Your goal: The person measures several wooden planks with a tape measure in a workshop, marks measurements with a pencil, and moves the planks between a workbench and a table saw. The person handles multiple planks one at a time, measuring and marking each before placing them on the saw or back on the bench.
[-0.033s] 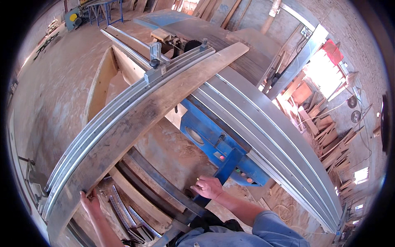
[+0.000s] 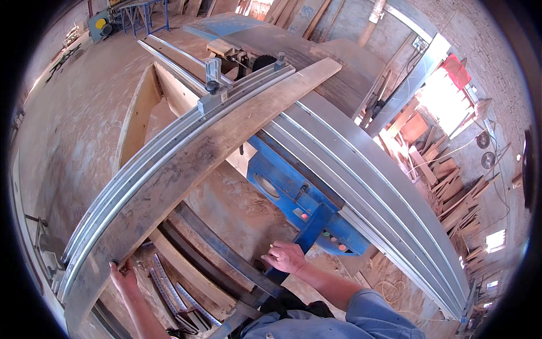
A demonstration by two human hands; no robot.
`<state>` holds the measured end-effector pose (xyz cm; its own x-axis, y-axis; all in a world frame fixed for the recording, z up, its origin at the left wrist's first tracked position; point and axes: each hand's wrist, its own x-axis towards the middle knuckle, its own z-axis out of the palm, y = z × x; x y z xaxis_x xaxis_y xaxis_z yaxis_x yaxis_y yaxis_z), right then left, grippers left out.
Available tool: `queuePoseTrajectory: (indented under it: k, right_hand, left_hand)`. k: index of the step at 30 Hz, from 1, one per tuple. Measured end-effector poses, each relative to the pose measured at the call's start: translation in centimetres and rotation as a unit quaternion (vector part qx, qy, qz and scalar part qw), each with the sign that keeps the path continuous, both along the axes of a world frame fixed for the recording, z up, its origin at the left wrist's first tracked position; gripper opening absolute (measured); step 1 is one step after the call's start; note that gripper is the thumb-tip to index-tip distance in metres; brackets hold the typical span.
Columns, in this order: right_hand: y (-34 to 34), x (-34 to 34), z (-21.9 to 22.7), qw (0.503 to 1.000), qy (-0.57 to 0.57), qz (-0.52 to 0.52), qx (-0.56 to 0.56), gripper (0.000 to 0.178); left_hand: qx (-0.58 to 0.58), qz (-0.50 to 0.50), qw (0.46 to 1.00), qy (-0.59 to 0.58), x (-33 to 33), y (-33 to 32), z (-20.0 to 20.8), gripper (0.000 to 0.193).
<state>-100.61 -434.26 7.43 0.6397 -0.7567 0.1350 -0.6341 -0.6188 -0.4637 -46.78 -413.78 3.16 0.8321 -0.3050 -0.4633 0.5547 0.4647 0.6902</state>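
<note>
A long, worn wooden board [image 2: 195, 161] lies slantwise along an aluminium fence [image 2: 127, 181], its far end over the grey sliding table [image 2: 355, 155] of a saw. At the board's near left part, my left hand [image 2: 125, 278] is closed on its edge, thumb on top and fingers partly hidden underneath. My right hand [image 2: 286, 257] is held closed beside the saw's blue control arm [image 2: 312, 229]. A small pale tip shows at its fingers; what they hold, if anything, I cannot make out. A metal stop [image 2: 212, 100] sits on the fence.
Below the board run dark curved-looking beams [image 2: 226, 243] and marked metal strips [image 2: 165, 282]. A wooden box-like frame [image 2: 135, 121] stands behind the fence. Offcuts [image 2: 446, 175] are heaped along the right wall. A blue metal stand [image 2: 144, 16] is at the far left.
</note>
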Motion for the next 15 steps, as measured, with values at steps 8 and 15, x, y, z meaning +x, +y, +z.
queuePoseTrajectory:
  k: [8,15]
  right_hand:
    - [-0.3,0.2,0.1,1.0,-0.006,-0.01,-0.015,0.028]
    - [0.2,0.7,-0.7,0.998,-0.025,-0.019,-0.045,0.02]
  left_hand:
    - [-0.018,0.032,0.997,0.064,-2.6,-1.9,3.4,0.037]
    - [-0.021,0.033,0.998,0.04,-4.0,-2.1,3.7,0.04]
